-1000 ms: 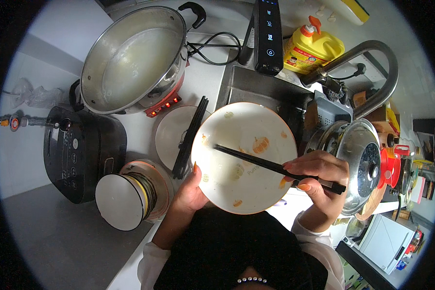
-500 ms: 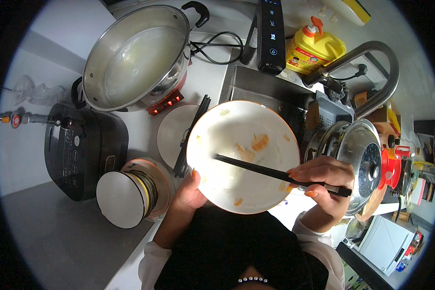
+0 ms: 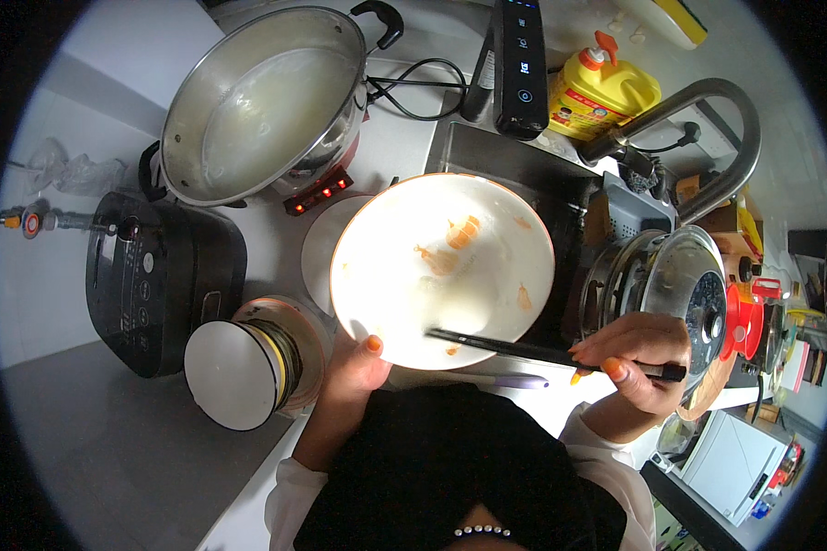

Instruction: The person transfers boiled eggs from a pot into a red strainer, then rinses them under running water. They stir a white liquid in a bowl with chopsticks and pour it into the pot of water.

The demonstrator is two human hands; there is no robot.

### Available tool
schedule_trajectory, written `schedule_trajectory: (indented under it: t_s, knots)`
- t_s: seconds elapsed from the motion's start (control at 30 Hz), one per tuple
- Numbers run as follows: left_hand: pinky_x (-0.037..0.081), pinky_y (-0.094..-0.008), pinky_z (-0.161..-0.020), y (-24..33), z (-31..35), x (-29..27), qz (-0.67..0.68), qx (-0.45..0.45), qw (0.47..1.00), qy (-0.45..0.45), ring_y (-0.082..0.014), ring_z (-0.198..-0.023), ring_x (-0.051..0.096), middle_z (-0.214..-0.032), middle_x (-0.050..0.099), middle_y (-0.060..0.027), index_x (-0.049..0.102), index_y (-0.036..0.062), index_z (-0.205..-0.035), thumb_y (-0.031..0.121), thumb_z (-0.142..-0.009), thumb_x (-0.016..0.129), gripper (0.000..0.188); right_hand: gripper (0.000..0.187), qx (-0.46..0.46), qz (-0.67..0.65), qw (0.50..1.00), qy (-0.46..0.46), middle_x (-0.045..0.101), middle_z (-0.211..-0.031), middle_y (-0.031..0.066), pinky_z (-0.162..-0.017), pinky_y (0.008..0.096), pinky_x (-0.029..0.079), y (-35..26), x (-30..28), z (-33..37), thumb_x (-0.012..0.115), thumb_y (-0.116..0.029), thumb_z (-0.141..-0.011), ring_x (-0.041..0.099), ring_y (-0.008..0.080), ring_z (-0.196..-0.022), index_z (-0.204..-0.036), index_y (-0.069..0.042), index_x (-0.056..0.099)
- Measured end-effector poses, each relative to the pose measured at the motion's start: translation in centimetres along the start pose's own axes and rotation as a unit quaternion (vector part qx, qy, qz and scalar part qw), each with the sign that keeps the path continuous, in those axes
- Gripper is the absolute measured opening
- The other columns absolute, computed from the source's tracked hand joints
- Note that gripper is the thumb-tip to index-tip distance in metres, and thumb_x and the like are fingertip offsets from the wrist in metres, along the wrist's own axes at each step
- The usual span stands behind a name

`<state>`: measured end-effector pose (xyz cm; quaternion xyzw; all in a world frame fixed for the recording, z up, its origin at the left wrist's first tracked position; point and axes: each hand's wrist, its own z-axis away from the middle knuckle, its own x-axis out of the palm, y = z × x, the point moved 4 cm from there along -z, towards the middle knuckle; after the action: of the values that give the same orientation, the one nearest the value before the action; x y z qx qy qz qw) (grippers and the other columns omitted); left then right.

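Observation:
A white shallow bowl point(image 3: 492, 289) with orange pumpkin prints is in front of me, its inside turned up toward me. My left hand point(image 3: 356, 369) is closed on its lower-left rim, thumb over the edge and fingers hidden beneath. In my right hand point(image 3: 641, 360) is a pair of black chopsticks point(image 3: 533, 352), gripped near the thick ends. Their tips point left, over the bowl's inside close to the near rim; whether they touch it I cannot tell. Partly covered by the bowl, a white plate point(image 3: 319, 248) rests on the counter behind its left side.
A steel pot point(image 3: 191, 138) with cloudy liquid stands far left, above a black cooker point(image 3: 161, 285) and stacked dishes point(image 3: 230, 375). Beyond the bowl lies a dark sink point(image 3: 478, 151) with a curved faucet point(image 3: 749, 156). Right are a glass lid point(image 3: 708, 312) and, nearer, a purple-handled utensil point(image 3: 521, 381).
The bowl has shifted left and away from me. The chopstick tips have moved from its left middle to near its near rim. The purple handle now shows; the chopsticks on the counter are mostly covered.

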<state>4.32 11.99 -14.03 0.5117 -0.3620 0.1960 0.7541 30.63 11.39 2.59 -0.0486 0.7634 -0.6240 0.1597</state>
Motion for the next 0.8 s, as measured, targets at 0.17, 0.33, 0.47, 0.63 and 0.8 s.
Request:
schedule_trajectory:
  t_s: [0.17, 0.33, 0.47, 0.63, 0.8]
  knots:
    - [0.031, -0.0457, -0.103, 0.9, -0.5, 1.3, -0.029, 0.031, 0.999, 0.021, -0.0292, -0.125, 0.037, -0.134, 0.040, -0.0118, 0.030, 0.0038, -0.135, 0.032, -0.068, 0.077, 0.087, 0.018, -0.014, 0.035, 0.995, 0.092, 0.065, -0.073, 0.0209, -0.065, 0.0337, 0.052, 0.4, -0.5, 0.5, 0.063, -0.010, -0.076, 0.066, 0.0305, -0.069, -0.074, 0.008, 0.065]
    - [0.029, -0.0461, -0.104, 0.8, -0.3, 1.6, -0.021, 0.031, 0.999, 0.024, -0.0291, -0.127, 0.035, -0.136, 0.038, -0.0115, 0.029, 0.0046, -0.136, 0.031, -0.071, 0.075, 0.083, 0.024, 0.005, 0.025, 0.997, 0.074, 0.066, -0.077, 0.0204, -0.068, 0.0330, 0.052, 1.1, 0.7, -0.5, 0.067, -0.016, -0.073, 0.066, 0.0303, -0.075, -0.078, 0.008, 0.066]
    - [0.030, -0.0430, -0.103, 0.5, -0.3, 1.6, 0.032, 0.017, 0.998, 0.043, -0.0274, -0.125, 0.035, -0.134, 0.037, -0.0142, 0.023, 0.0006, -0.137, 0.022, -0.071, 0.075, 0.087, 0.021, -0.006, -0.025, 0.999, 0.027, 0.065, -0.078, 0.0210, -0.070, 0.0342, 0.053, 1.1, 1.5, -1.0, 0.066, -0.012, -0.073, 0.066, 0.0313, -0.075, -0.078, 0.008, 0.066]
    - [0.030, -0.0426, -0.103, 0.9, -0.2, 1.6, 0.015, 0.027, 0.997, 0.078, -0.0274, -0.125, 0.036, -0.134, 0.037, -0.0152, 0.022, 0.0002, -0.137, 0.023, -0.075, 0.072, 0.083, 0.025, -0.012, 0.023, 0.999, -0.029, 0.065, -0.077, 0.0192, -0.068, 0.0391, 0.056, 0.5, 0.2, -0.5, 0.059, -0.019, -0.083, 0.066, 0.0293, -0.073, -0.080, 0.006, 0.064]
    - [0.032, -0.0421, -0.102, 1.3, -0.2, 1.2, 0.004, 0.035, 0.994, 0.103, -0.0273, -0.124, 0.039, -0.132, 0.038, -0.0167, 0.021, -0.0021, -0.136, 0.021, -0.077, 0.070, 0.079, 0.015, 0.002, 0.060, 0.994, 0.086, 0.065, -0.079, 0.0209, -0.065, 0.0329, 0.052, 0.8, -0.9, 0.8, 0.062, -0.007, -0.078, 0.065, 0.0288, -0.070, -0.076, 0.008, 0.064]
